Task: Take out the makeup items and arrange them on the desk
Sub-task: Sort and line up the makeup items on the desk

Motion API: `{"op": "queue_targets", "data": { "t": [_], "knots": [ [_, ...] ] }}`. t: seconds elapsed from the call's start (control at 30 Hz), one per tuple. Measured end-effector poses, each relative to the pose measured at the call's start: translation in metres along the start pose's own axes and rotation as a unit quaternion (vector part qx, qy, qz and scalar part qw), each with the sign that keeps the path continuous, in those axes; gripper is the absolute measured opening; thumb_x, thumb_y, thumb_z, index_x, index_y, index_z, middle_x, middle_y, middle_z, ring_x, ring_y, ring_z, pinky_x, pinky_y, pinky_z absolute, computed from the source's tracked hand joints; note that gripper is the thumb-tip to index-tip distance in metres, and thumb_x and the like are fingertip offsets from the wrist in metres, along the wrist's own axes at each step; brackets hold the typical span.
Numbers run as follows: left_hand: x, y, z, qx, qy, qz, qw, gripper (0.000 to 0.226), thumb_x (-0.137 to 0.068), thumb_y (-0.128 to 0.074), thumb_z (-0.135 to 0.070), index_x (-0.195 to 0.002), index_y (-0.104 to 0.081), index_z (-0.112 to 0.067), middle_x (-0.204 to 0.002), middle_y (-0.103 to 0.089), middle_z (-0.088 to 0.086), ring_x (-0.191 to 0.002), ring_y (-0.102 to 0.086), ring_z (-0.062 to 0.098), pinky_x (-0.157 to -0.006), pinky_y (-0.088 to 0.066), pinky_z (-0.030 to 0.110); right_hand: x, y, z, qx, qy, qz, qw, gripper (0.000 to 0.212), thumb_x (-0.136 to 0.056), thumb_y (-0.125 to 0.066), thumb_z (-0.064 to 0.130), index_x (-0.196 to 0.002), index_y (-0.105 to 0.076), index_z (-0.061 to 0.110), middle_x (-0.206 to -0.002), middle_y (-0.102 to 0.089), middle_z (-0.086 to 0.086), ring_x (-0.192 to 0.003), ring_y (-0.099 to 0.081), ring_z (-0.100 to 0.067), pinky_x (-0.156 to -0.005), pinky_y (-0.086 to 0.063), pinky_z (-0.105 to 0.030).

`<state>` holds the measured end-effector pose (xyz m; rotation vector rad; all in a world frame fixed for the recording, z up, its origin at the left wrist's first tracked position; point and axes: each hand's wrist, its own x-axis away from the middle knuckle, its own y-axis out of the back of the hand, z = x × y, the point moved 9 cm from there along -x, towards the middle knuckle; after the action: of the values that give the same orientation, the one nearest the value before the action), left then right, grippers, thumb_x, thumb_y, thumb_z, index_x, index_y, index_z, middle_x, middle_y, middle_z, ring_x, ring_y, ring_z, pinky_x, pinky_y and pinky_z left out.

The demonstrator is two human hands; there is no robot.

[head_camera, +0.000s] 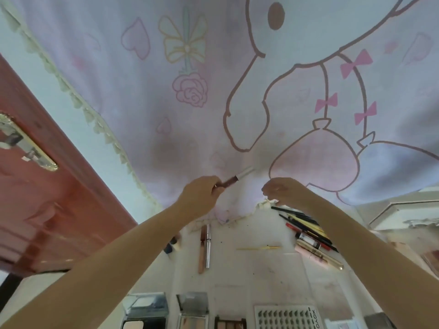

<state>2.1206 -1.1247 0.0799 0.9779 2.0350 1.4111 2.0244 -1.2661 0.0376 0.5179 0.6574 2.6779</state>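
Observation:
My left hand (198,193) grips a slim lip tube (235,178) with a brown body and a white cap, raised in front of the pink cartoon curtain. My right hand (285,189) is beside it with its fingers curled; whether it holds anything I cannot tell. Below on the white desk (256,269) lie two upright tubes (205,245), a pile of pencils and mascaras (311,236) at the right, a thin yellow stick (259,247), and palettes (192,309) with a lash tray (285,317) along the near edge.
A pink curtain (213,79) with a lace hem hangs over the desk's far side. A red-brown wooden door (47,186) with a metal handle (26,143) stands at the left. A white box (403,214) sits at the right edge.

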Motion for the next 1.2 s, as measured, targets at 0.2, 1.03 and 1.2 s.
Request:
{"op": "queue_targets", "data": {
  "t": [0.2, 1.03, 1.2],
  "knots": [
    [0.034, -0.118, 0.06, 0.15, 0.22, 0.15, 0.952, 0.015, -0.096, -0.04, -0.013, -0.101, -0.051, -0.004, -0.097, -0.059, 0.014, -0.085, -0.053, 0.023, -0.073, -0.044, 0.029, -0.004, -0.086, -0.1, 0.341, -0.026, 0.114, 0.933, 0.049, -0.096, -0.041, 0.031, -0.141, -0.028, 0.016, -0.148, -0.029, -0.004, -0.135, -0.03, -0.021, -0.107, -0.029, -0.03],
    [0.035, -0.197, 0.09, -0.066, 0.262, 0.203, 0.941, 0.03, -0.096, -0.038, -0.011, -0.12, -0.05, 0.002, -0.116, -0.06, 0.018, -0.105, -0.06, 0.031, -0.082, -0.049, 0.032, -0.016, -0.119, -0.156, 0.369, -0.038, 0.166, 0.914, 0.054, -0.096, -0.04, 0.033, -0.143, -0.024, 0.011, -0.156, -0.007, -0.005, -0.144, -0.009, -0.021, -0.114, -0.019, -0.032],
    [0.038, -0.197, 0.09, -0.063, 0.26, 0.201, 0.942, 0.03, -0.095, -0.038, -0.01, -0.121, -0.048, 0.001, -0.115, -0.06, 0.017, -0.105, -0.06, 0.031, -0.082, -0.049, 0.033, -0.012, -0.116, -0.153, 0.365, -0.045, 0.186, 0.911, 0.053, -0.096, -0.039, 0.032, -0.143, -0.025, 0.011, -0.156, -0.009, -0.003, -0.144, -0.01, -0.02, -0.113, -0.021, -0.032]
  ]
}}
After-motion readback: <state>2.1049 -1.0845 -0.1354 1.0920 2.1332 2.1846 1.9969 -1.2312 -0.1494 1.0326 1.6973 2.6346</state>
